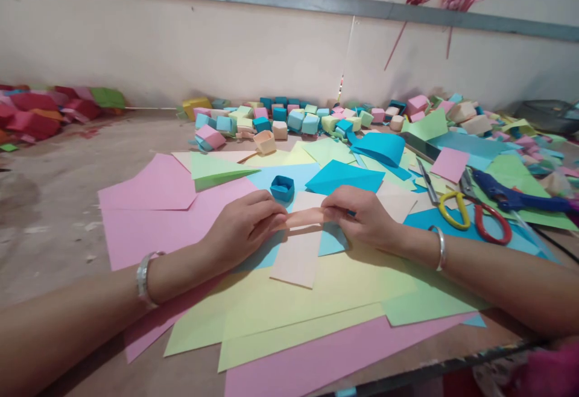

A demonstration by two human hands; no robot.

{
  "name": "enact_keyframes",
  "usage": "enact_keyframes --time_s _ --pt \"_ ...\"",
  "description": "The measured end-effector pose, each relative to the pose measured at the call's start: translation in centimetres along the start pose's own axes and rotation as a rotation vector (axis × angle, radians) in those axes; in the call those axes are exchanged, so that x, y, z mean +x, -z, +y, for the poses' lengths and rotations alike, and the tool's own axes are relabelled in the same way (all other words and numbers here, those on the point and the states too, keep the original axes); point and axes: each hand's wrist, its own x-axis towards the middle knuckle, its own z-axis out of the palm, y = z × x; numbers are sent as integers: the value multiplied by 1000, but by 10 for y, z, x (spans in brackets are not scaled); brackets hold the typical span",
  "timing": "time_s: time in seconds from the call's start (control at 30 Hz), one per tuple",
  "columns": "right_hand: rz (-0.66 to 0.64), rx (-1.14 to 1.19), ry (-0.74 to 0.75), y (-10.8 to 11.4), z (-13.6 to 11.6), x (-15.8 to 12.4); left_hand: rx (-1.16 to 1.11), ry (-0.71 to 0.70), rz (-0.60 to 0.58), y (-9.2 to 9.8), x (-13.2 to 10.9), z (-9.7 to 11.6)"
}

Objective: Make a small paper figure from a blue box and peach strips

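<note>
A narrow peach paper strip (306,218) is stretched level between my two hands. My left hand (246,221) pinches its left end, and my right hand (357,213) grips the other end with curled fingers. Under the strip lies a wider pale peach paper piece (296,261), on top of light blue and yellow sheets. Just beyond my hands sits a small dark blue folded paper box (282,187). A folded bright blue paper (344,177) rests behind my right hand.
Several small coloured paper boxes (296,121) line the wall. Yellow-handled scissors (454,210), red-handled scissors (493,223) and a blue glue gun (515,195) lie at the right. Pink sheets (149,234) spread at the left. Red paper boxes (36,113) are heaped at the far left.
</note>
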Motion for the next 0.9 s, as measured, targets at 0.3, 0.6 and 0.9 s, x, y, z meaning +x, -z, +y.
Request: enact_keyframes --time_s 0.3,0.6,0.9 --pt "-58 6 -16 1 -14 1 -130 90 -28 1 -1 8" --pt "-76 14 -17 0 -9 1 -71 94 -63 4 -1 12" --pt "-168 -268 -69 -6 -6 0 25 149 -160 2 0 10"
